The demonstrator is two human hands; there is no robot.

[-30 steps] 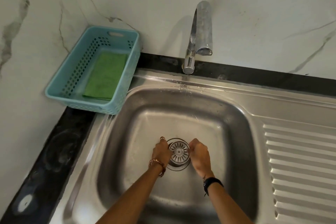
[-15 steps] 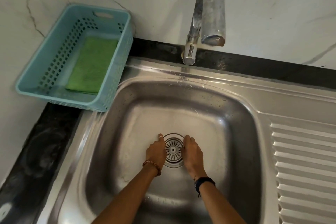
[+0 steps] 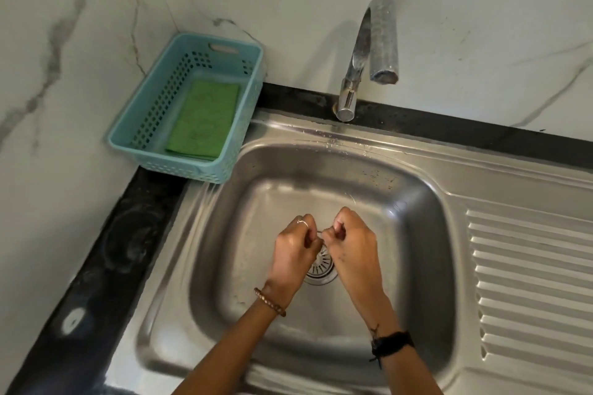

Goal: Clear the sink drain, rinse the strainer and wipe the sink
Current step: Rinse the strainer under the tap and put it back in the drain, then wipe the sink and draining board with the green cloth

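Nearby, blue basket (image 3: 247, 74) holding green scrub pad (image 3: 203, 119), both hands (image 3: 293, 250) over strainer (image 3: 321, 264)

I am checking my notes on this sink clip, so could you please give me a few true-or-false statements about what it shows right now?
1. A green scrub pad lies in the blue basket. True.
2. Water is running from the tap. False: no stream shows.
3. Both the left hand and the right hand are over the strainer. True.
4. The strainer sits on the ribbed drainboard. False: it sits at the drain of the sink.
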